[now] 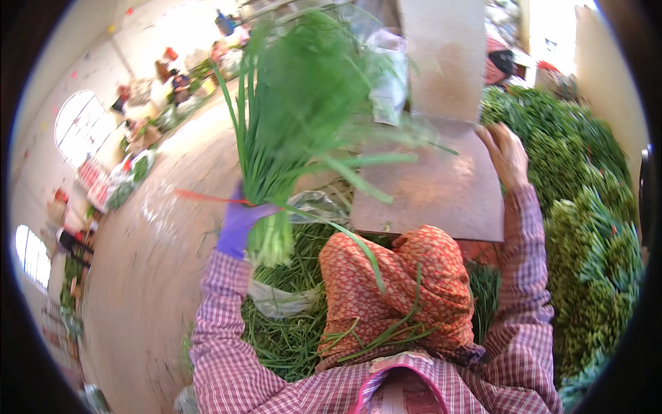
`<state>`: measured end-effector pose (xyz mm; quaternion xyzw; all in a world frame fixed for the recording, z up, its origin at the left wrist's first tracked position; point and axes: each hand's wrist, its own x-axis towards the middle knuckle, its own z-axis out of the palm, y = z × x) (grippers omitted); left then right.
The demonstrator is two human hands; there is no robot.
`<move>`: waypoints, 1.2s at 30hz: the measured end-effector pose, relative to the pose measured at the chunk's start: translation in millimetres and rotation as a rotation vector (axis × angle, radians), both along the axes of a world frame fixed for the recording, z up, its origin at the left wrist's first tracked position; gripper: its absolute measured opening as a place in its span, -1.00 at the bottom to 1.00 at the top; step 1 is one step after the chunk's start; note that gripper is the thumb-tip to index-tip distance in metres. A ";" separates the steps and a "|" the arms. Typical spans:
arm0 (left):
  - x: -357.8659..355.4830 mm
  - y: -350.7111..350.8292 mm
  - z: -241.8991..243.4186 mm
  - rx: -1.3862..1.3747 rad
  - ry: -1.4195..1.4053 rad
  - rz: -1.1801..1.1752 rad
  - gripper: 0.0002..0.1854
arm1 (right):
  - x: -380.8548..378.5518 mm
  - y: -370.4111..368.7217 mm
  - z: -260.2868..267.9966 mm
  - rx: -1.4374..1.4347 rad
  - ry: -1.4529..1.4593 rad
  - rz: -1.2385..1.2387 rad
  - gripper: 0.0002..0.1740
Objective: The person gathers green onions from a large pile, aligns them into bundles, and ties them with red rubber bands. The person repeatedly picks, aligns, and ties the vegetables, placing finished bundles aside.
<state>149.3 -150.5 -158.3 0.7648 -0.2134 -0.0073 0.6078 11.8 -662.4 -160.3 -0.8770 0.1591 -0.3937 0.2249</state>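
My left hand (242, 222), in a purple glove, grips a bunch of long green chives (271, 171) near its pale cut ends. A red tie (209, 196) crosses the bunch at the grip, one end sticking out to the left. The leaf tops fan upward and are blurred; a few leaves bend out to the right over a brown board (429, 186). At the board's far right corner rests my bare right hand (506, 152), fingers bent over the edge; whether they grip it is unclear. Loose leaves (398, 336) lie across my lap in orange patterned cloth (382, 279).
Trimmed leaves (279, 341) and a clear plastic bag (284, 300) lie left of my legs. Green bundles (584, 222) are heaped at the right. A pale pillar (442, 57) rises behind the board, beside a white bag (388, 77). Far left, people sit among produce along the wall.
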 end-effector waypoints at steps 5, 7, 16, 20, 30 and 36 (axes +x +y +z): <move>-45.6 -19.6 -14.4 -0.432 0.652 -0.096 -0.44 | -18.5 4.7 -58.7 -0.124 0.455 0.039 -0.69; -46.9 -16.9 -30.8 -0.508 0.689 -0.056 -0.44 | -20.0 25.7 -67.3 -0.135 0.456 0.167 -0.54; -77.0 -48.7 -38.4 -0.493 0.669 0.035 -0.55 | -2.5 159.8 -49.2 0.699 0.614 0.952 0.15; -111.3 -103.3 -26.3 -0.510 0.540 -0.167 -0.51 | 40.5 188.2 -38.1 0.964 0.138 1.173 0.08; -35.5 -208.0 -5.8 -0.585 0.398 -0.526 -0.25 | -7.2 138.9 43.6 0.875 -0.327 0.778 0.02; -63.1 -299.1 67.2 -0.700 0.313 -0.844 -0.35 | -78.3 95.7 81.0 0.884 -0.252 0.551 -0.34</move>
